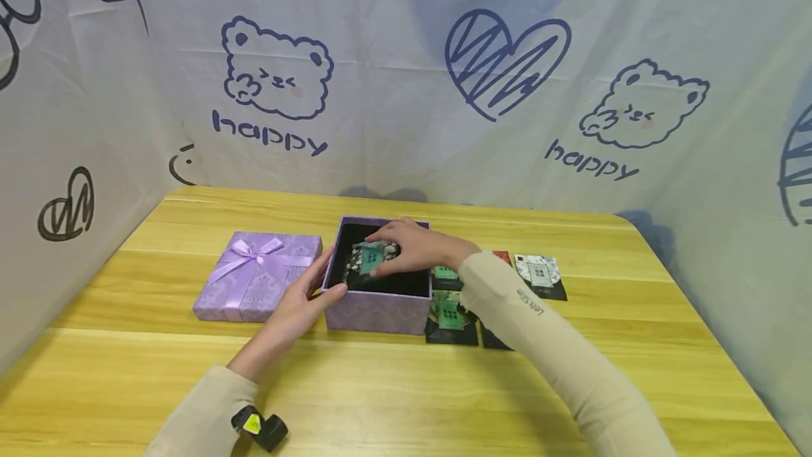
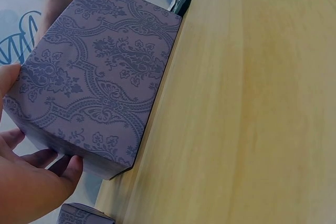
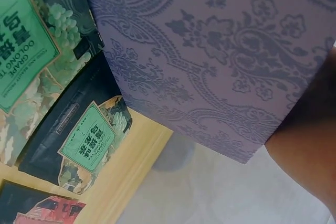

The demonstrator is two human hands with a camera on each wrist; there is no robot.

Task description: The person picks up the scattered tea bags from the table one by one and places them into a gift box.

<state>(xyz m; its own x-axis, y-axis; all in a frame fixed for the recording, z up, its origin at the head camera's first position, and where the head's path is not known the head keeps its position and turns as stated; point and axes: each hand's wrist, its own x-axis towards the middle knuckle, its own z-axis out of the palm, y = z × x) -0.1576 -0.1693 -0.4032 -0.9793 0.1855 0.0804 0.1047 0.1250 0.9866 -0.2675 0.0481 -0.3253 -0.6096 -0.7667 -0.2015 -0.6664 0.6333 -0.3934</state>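
An uncovered purple patterned box (image 1: 378,314) with a dark inside stands at the middle of the table. My left hand (image 1: 297,305) holds its left side, thumb at the front corner of the rim; in the left wrist view, curled fingers (image 2: 71,169) press against the box wall (image 2: 100,72). Over the box opening, my right hand (image 1: 415,247) grips a black tea packet (image 1: 371,259) with a green label, thumb and fingers at its right part. In the right wrist view the box wall (image 3: 210,61) hides that packet and the fingers.
Left of the box lies its purple lid (image 1: 254,295) with a ribbon bow. Several tea packets lie at its right: green-labelled ones (image 1: 452,333), a white floral one (image 1: 539,273) and a red one (image 1: 502,256), partly under my right forearm. Behind the table (image 1: 393,393) hangs a printed curtain (image 1: 393,90).
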